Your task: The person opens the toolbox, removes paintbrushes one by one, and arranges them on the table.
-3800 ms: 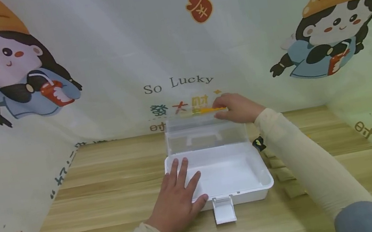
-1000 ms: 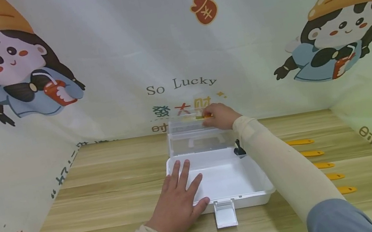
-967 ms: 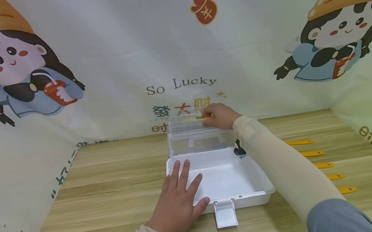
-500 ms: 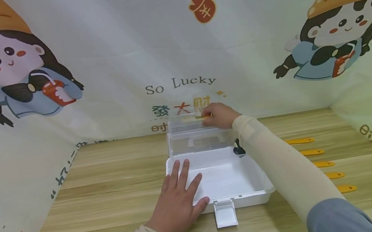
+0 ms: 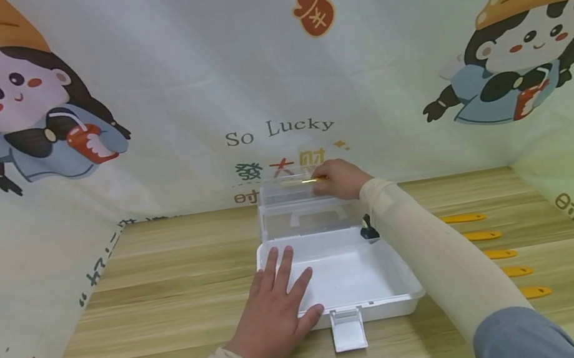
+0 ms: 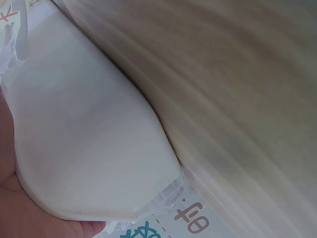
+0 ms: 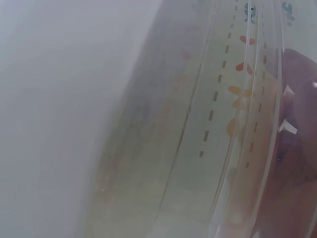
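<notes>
A white plastic box [image 5: 349, 276] stands with its clear lid [image 5: 299, 218] raised at the back and its front latch [image 5: 348, 330] hanging down. My left hand [image 5: 274, 308] rests with spread, straight fingers over the box's left rim; the left wrist view shows the box's white side [image 6: 89, 119]. At the top of the raised lid, my right hand [image 5: 341, 178] pinches a thin yellow-orange tool [image 5: 316, 180]; its kind cannot be made out. Through the clear plastic [image 7: 193, 119], the right wrist view shows that hand [image 7: 297, 148] blurred.
Several yellow-orange handles [image 5: 507, 253] with holes in their ends lie in a row on the wooden table [image 5: 168, 287], right of the box. My right sleeve hides their other ends. A small black object [image 5: 368, 229] shows below the right wrist. Printed cloth [image 5: 165, 98] walls the back and sides.
Since the oldest frame, my right hand has shifted left along the lid's top with the yellow-orange tool. Over the last second it has hardly moved. My left hand has stayed in place.
</notes>
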The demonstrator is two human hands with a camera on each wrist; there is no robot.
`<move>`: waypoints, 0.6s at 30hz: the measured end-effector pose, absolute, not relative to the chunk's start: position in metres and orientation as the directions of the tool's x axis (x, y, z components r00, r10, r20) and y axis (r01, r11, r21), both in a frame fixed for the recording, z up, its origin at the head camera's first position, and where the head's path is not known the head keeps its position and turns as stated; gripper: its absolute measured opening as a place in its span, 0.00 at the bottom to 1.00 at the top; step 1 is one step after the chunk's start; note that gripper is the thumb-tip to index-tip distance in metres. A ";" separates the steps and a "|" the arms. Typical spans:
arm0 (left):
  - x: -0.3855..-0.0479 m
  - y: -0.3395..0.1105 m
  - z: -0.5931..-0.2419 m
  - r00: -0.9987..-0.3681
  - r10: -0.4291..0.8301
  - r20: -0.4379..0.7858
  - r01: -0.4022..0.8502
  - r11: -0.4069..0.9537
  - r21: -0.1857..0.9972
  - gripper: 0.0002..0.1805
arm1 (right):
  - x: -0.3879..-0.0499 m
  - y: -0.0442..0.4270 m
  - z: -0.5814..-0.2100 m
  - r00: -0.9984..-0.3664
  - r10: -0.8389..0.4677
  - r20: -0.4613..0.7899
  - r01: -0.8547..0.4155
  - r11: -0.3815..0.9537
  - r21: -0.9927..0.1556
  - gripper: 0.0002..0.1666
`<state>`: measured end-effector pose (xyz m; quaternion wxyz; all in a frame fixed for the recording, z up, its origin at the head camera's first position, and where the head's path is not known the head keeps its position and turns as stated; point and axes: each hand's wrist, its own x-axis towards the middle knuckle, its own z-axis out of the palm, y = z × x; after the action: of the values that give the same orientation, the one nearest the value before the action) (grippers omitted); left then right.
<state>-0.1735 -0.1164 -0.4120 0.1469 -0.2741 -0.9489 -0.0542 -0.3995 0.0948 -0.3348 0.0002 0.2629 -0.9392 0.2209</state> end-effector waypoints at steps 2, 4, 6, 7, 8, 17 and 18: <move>-0.173 -0.116 -0.412 -0.810 0.503 0.302 0.533 0.846 0.022 0.35 | -0.400 0.095 -0.336 -0.863 -0.491 0.120 -0.493 0.763 -0.418 0.17; -0.173 -0.116 -0.412 -0.811 0.504 0.298 0.533 0.846 0.022 0.35 | -0.401 0.096 -0.336 -0.868 -0.482 0.121 -0.483 0.762 -0.432 0.17; -0.174 -0.117 -0.412 -0.809 0.505 0.301 0.536 0.844 0.025 0.35 | -0.401 0.096 -0.336 -0.874 -0.471 0.122 -0.472 0.761 -0.445 0.17; -0.174 -0.117 -0.412 -0.806 0.506 0.306 0.539 0.842 0.026 0.35 | -0.401 0.096 -0.336 -0.875 -0.468 0.124 -0.470 0.761 -0.447 0.17; -0.174 -0.117 -0.412 -0.804 0.507 0.311 0.541 0.841 0.026 0.35 | -0.400 0.096 -0.336 -0.877 -0.464 0.124 -0.467 0.761 -0.451 0.17; -0.174 -0.117 -0.412 -0.806 0.510 0.300 0.541 0.841 0.023 0.35 | -0.394 0.096 -0.330 -0.881 -0.456 0.124 -0.457 0.758 -0.465 0.14; -0.174 -0.117 -0.412 -0.808 0.509 0.298 0.539 0.842 0.023 0.35 | -0.393 0.096 -0.329 -0.882 -0.455 0.125 -0.457 0.757 -0.466 0.14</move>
<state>-0.1739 -0.1171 -0.4119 0.1414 -0.2760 -0.9492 -0.0533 -0.3930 0.0956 -0.3293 0.0021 0.2433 -0.9374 0.2492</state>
